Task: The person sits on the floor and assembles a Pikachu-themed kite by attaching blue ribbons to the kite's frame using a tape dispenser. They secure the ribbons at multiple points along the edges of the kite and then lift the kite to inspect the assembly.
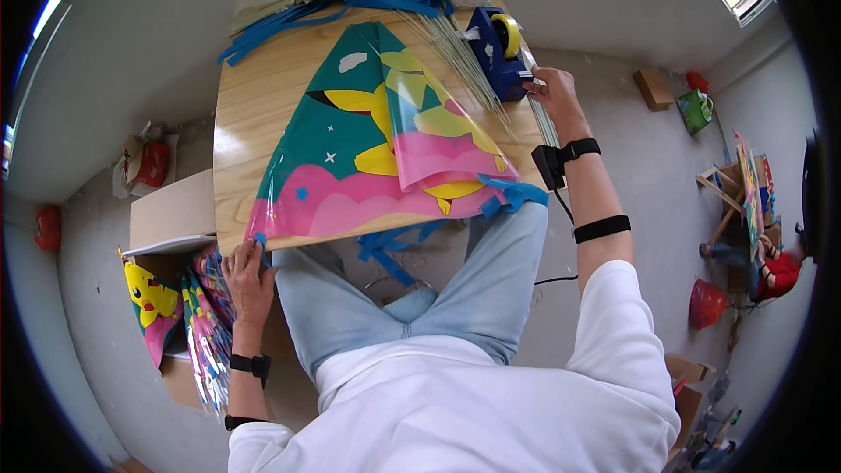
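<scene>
A triangular kite sheet (324, 184) in green and pink, with a yellow cartoon figure, lies on the wooden table (241, 131). Its right part is folded over, pale underside up. My left hand (248, 289) rests with fingers stretched at the sheet's lower left corner, beside a small blue ribbon end (261, 243). At the table's right side stands a dark blue tape dispenser (498, 66) with a yellow roll (506, 33). My right hand (558, 98) pinches at its front end, apparently on the tape; the strip itself is hard to make out.
Blue ribbons (350, 2) and thin pale sticks (451, 44) lie at the table's far side. More blue ribbon (385, 254) hangs near my knees. Left stands a cardboard box (171, 210) with printed kites (203, 324). Another person (775, 276) sits far right.
</scene>
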Tool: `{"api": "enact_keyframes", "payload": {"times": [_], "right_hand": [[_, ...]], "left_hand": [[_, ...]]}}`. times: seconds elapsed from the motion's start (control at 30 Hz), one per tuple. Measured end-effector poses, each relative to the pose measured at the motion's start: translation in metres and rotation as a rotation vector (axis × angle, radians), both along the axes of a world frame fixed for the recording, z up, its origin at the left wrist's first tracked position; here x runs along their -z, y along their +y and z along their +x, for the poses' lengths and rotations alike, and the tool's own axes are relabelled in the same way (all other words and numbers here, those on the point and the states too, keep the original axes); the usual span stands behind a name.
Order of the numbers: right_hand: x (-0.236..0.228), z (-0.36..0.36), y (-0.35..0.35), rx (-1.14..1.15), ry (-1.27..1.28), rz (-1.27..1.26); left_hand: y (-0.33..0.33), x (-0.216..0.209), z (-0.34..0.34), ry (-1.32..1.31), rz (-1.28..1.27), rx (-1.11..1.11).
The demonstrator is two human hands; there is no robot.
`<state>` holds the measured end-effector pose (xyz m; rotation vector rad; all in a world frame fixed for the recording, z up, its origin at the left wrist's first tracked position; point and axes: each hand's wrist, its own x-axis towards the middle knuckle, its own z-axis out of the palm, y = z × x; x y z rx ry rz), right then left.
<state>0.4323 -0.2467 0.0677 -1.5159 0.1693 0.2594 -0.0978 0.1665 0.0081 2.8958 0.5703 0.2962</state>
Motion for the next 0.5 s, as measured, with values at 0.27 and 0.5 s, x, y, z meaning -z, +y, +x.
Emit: {"api": "enact_keyframes", "payload": {"times": [0.27,0.5], "right_hand": [[0.037,-0.017,-0.013,0.106,0.207,0.325],[0.036,-0.048,0.0,0.357,0.412,0.617]], "left_hand": [[0.0,-0.001,0.0,-0.004,-0.002,0.007],[0.0,-0.001,-0.001,0.001,-0.01,0.001]]}}
